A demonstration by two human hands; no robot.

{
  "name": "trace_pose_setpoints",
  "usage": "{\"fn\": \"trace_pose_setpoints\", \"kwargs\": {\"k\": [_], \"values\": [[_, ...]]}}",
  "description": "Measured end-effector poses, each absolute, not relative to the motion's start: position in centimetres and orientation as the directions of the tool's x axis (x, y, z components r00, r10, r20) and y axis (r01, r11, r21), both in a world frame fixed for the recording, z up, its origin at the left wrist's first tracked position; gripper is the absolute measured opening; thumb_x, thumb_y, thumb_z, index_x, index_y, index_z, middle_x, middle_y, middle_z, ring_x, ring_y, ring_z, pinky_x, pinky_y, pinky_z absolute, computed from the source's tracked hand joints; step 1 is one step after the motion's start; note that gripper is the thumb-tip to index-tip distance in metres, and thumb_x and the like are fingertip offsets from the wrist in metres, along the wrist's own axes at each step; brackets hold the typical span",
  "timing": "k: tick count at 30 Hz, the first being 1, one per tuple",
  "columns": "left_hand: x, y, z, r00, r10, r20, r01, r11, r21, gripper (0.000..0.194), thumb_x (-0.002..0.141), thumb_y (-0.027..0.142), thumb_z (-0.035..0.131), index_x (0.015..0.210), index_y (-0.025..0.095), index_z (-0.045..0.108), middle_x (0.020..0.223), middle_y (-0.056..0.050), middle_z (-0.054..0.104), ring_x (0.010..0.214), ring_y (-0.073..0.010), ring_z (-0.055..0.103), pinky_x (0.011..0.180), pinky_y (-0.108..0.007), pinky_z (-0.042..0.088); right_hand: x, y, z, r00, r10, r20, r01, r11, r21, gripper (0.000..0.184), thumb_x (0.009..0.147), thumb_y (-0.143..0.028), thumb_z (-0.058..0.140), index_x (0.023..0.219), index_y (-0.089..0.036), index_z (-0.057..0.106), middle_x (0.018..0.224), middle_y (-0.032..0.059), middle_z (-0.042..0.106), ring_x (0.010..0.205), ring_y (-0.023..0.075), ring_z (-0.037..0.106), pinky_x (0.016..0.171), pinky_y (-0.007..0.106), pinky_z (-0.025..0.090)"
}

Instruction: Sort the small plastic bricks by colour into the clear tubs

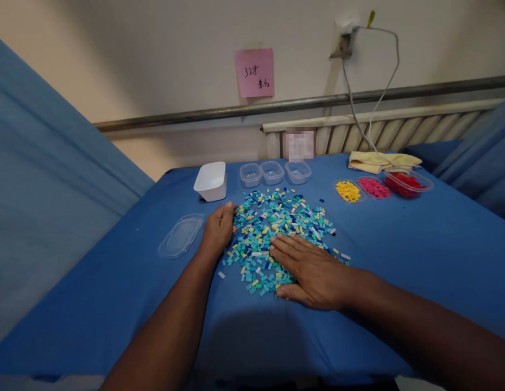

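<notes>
A wide, loose pile of small building bricks (256,228), mostly turquoise with yellow, dark blue, green and white ones among them, is spread over the blue cloth. My right hand (313,271) lies flat, palm down, on the right front part of the pile, fingers stretched and thumb apart. Some bricks are hidden beneath it. At the pile's left edge my left hand (218,228) rests on its side, closed, with the thumb on top. Its inner side faces the bricks, and whatever its fingers hold is hidden.
Behind the pile stand a white tub (212,182) and three clear containers (272,172). A clear lid (181,236) lies left. At the back right are yellow pieces (348,191), pink pieces (373,187), a container of red pieces (405,183) and a yellow cloth (378,161). A cable (368,133) hangs there.
</notes>
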State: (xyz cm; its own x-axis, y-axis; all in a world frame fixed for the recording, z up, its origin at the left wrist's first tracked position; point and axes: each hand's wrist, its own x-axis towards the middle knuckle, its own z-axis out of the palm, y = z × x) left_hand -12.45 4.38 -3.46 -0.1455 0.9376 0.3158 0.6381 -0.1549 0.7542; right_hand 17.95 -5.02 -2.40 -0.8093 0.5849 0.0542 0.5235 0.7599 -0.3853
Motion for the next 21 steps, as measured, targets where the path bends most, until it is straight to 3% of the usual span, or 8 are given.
{"fn": "trace_pose_setpoints", "kwargs": {"k": [10,21], "values": [[-12.10,4.20,-3.17,-0.131,0.935,0.328,0.664,-0.163,0.730,0.070,0.109,0.071,0.040,0.118,0.015,0.083,0.121,-0.013,0.082,0.118,-0.0309,0.074,0.106,-0.041,0.055,17.65,-5.76,-2.40,-0.867,0.492,0.082,0.417,0.805,-0.421,0.095,0.110,-0.076,0.044,0.179,-0.013,0.027,0.185,0.0152,0.018,0.174,0.0312,0.010,0.142,0.051,0.005],[-12.09,4.15,-3.16,-0.128,0.940,0.317,0.677,-0.151,0.721,0.064,0.107,0.068,0.044,0.114,0.018,0.082,0.117,-0.010,0.083,0.114,-0.0299,0.074,0.100,-0.039,0.055,17.76,-5.70,-2.13,-0.859,0.510,0.053,0.443,0.790,-0.424,0.096,0.110,-0.078,0.037,0.178,-0.011,0.029,0.185,0.0144,0.017,0.174,0.0296,0.006,0.142,0.050,0.003]]}}
